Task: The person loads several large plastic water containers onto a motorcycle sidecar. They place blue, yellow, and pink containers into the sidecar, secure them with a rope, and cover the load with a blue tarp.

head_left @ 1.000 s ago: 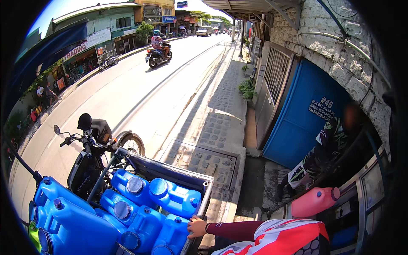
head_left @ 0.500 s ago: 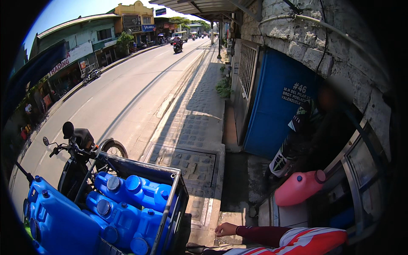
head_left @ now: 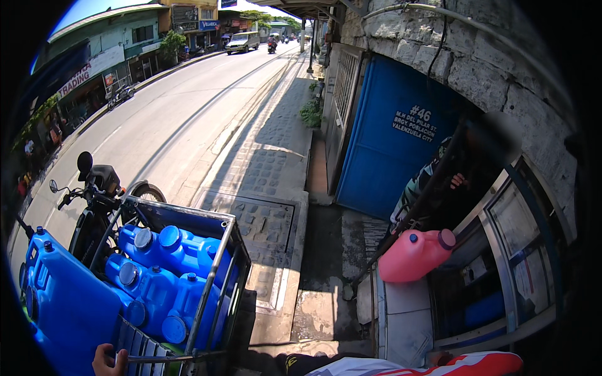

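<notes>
My left hand is half curled at the end of the metal rail, on the near side of the cart, perhaps for steadying, though I cannot tell if it really grips; my right hand I cannot make out beside the sleeve. The blue jugs are packed closely inside the cart at left, probably so that each supports its neighbour and the sides hold them in. At right, a pink jug is tilted by the tiled ledge, its support being hidden.
</notes>
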### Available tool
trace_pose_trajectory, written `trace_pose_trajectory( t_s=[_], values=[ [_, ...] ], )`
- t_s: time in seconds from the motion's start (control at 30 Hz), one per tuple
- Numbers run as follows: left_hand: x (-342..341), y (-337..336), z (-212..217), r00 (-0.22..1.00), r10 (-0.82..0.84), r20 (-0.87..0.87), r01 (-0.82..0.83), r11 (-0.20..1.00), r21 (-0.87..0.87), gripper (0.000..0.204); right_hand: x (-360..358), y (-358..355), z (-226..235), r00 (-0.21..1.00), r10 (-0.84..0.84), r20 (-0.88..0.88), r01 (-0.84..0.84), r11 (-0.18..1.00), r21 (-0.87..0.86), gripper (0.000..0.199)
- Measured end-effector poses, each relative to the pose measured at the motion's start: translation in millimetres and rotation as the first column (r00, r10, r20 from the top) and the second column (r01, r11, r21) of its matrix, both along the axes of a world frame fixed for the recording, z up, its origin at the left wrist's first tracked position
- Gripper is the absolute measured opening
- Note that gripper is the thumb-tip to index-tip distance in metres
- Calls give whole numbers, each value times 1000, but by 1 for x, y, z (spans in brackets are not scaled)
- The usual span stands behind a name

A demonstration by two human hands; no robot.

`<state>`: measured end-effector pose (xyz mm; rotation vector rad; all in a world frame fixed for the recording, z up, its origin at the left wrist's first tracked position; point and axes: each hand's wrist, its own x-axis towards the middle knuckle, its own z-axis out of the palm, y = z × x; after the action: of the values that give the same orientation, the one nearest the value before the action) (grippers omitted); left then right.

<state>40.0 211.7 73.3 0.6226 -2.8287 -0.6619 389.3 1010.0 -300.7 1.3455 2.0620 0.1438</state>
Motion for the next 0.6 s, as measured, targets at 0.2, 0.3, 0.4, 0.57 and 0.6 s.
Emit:
trace_pose_trajectory(
  t_s=[0.2, 0.3, 0.4, 0.57, 0.6],
  values=[
    [5, 4, 5, 1000, 1, 28, 0, 1000, -22, 46, 71, -55, -29, 923, -333, -192, 265, 913, -310, 35],
    [10, 4, 7, 998, -61, 10, 62, 994, -95, 47, 92, -90, -41, 845, -495, -204, 358, 806, -471, 34],
    [14, -5, -1, 980, -199, 1, 195, 958, -209, 47, 118, -118, -57, 751, -638, -170, 446, 680, -582, 33],
    [15, -4, -3, 965, -252, 69, 261, 919, -296, 44, 156, -157, -90, 601, -797, -56, 559, 470, -683, 31],
    [16, -11, -7, 966, -251, 63, 258, 921, -292, 43, 156, -161, -96, 571, -820, -39, 575, 434, -693, 31]
  ],
)
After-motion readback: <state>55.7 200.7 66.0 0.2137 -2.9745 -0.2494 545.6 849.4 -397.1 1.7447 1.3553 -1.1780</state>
